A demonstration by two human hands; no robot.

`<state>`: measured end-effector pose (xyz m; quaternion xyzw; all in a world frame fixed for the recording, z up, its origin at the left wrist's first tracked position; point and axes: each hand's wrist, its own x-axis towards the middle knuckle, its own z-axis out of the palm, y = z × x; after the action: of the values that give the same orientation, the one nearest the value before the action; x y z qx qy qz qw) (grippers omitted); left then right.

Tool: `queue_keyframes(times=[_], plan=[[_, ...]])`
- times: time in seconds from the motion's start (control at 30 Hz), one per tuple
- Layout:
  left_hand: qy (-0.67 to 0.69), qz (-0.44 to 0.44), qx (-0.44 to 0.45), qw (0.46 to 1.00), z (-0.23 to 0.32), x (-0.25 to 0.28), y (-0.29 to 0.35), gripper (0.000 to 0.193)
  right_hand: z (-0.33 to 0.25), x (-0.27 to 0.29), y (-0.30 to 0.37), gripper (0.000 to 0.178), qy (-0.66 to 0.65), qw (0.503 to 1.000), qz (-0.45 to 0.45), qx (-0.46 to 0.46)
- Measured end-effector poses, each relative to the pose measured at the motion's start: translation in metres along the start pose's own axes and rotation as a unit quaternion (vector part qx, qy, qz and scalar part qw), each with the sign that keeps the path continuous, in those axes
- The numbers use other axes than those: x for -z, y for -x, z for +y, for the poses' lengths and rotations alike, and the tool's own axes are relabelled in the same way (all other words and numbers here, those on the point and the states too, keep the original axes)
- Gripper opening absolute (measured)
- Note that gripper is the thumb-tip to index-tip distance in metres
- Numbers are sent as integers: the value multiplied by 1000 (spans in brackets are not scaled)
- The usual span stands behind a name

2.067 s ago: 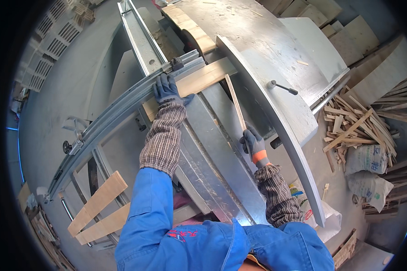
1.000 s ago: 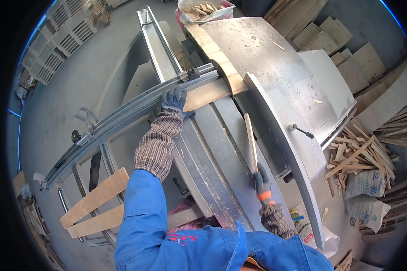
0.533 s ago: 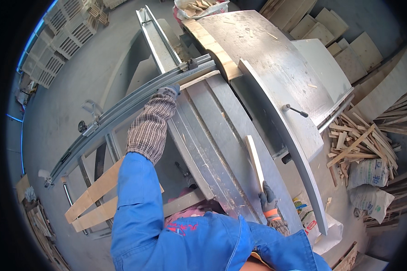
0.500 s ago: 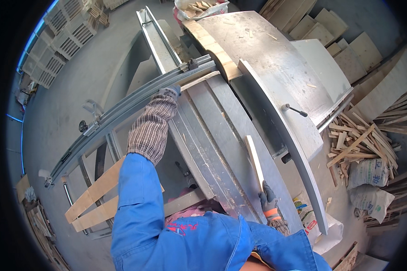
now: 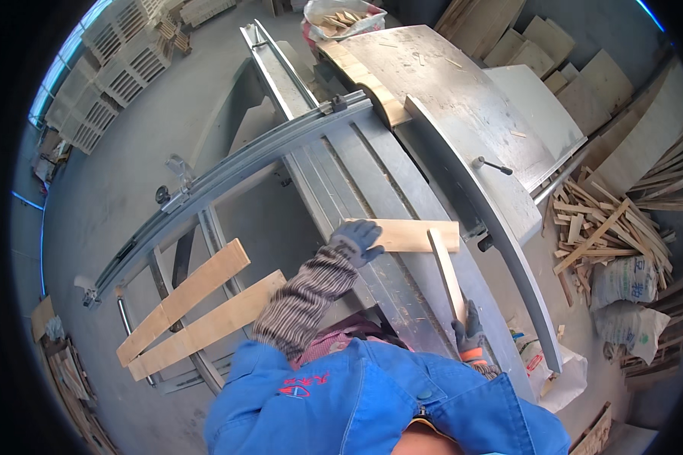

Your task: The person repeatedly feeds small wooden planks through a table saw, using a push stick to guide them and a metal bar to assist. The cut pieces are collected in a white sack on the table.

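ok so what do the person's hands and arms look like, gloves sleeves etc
Both the left hand and the right hand wear grey-blue work gloves; the right one shows an orange cuff band. Dark-and-pale striped sleeve covers wrap the forearms, the right one mostly hidden. Above them is a blue jacket.

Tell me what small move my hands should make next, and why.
Probably ease the thin strip aside with your right hand, which grips its near end: in this view its far end overlaps the wider board's right end, while your left hand is at the board's left end.
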<state>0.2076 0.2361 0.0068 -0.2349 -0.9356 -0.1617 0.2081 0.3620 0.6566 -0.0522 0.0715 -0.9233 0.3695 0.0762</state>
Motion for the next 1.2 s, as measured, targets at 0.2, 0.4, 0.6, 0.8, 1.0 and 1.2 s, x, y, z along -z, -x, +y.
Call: queue_keyframes(times=[0.2,0.4,0.6,0.8,1.0,1.2], plan=[[-214,141,333,908,-89,49,208,61,3,31,28,77,320,943,-84,-27],[-251,40,561,788,-63,52,371,75,-91,-66,-40,65,118,971,-48,202],[-282,68,544,788,-35,47,354,71,-119,-194,-96,51,74,917,-39,389],[-296,85,535,787,-43,38,365,69,-148,-188,-102,43,60,929,-74,357],[-355,61,536,764,-58,22,365,67,-142,-196,-111,43,74,928,-43,362],[-336,26,561,756,-61,25,359,66,-120,-220,-122,44,89,919,-31,383]])
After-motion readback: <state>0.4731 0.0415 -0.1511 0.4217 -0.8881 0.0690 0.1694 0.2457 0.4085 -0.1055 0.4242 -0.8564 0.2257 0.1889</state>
